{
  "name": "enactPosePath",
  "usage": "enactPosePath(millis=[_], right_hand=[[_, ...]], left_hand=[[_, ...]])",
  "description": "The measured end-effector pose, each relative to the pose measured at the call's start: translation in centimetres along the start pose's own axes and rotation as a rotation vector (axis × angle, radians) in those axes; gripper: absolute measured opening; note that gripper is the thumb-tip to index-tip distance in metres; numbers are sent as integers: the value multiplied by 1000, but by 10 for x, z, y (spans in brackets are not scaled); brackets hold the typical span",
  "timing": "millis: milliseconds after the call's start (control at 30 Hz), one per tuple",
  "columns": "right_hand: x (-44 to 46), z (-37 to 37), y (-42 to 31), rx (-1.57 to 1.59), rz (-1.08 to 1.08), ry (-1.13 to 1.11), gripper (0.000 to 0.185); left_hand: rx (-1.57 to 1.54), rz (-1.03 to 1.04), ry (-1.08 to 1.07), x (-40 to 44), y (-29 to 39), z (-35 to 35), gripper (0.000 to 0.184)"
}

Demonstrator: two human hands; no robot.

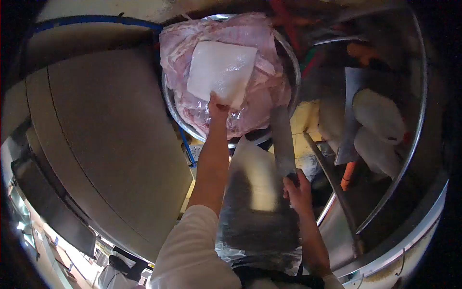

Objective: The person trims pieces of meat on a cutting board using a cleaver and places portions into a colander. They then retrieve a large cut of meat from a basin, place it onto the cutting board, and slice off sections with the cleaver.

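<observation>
A large round metal bowl (294,72) at the far middle is heaped with pale pink raw meat (173,53). On top of the heap lies a smooth white slab of pork fat or skin (221,67). My left hand (219,107) reaches forward and grips the slab's near edge, fingers partly hidden beneath it. In my right hand (299,190) is a large broad-bladed knife (283,142), held by its handle. Its blade points away from me, with the tip beside the bowl's right rim.
A shiny metal surface (252,192) lies between my arms, below the bowl. On the left is a broad grey-brown panel (106,144). At right, a curved metal rim (417,125) surrounds several pale rounded things (378,115). A bent bar (332,180) and an orange pipe (348,174) stand nearby.
</observation>
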State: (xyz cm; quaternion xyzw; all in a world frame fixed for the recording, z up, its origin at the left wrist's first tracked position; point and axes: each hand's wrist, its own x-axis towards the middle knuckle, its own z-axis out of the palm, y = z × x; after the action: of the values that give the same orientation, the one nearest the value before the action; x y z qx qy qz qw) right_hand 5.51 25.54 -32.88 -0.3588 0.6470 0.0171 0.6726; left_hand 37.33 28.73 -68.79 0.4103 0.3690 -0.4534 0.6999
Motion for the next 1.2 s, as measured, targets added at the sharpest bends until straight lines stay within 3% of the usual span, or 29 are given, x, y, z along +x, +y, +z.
enactPosePath(millis=[100,200,300,400,600,700,900,1000,1067,1200], right_hand=[[-11,-15,13,0,39,97,25],[-16,-28,12,-34,82,121,26],[-21,-38,20,-26,43,142,26],[-26,-32,21,44,18,190,27],[-41,-19,15,5,10,134,27],[-59,-13,4,-83,-16,111,27],[-111,-13,25,-89,-122,89,30],[-155,-19,24,-151,-102,119,31],[-184,-19,31,-161,-126,153,32],[-250,-13,58,-97,-233,244,32]], left_hand=[[20,25,-66,-4,-1,10,31],[224,8,231,-9,-1,15,34],[100,-3,-9,-21,-4,28,42],[171,148,-166,-4,-16,20,42],[284,90,-5,-4,10,33,36],[194,123,-253,-60,46,55,34],[382,132,-296,-155,135,132,26],[470,217,-218,-178,161,112,28],[666,286,35,-221,167,109,32],[906,366,-15,-354,179,120,44]])
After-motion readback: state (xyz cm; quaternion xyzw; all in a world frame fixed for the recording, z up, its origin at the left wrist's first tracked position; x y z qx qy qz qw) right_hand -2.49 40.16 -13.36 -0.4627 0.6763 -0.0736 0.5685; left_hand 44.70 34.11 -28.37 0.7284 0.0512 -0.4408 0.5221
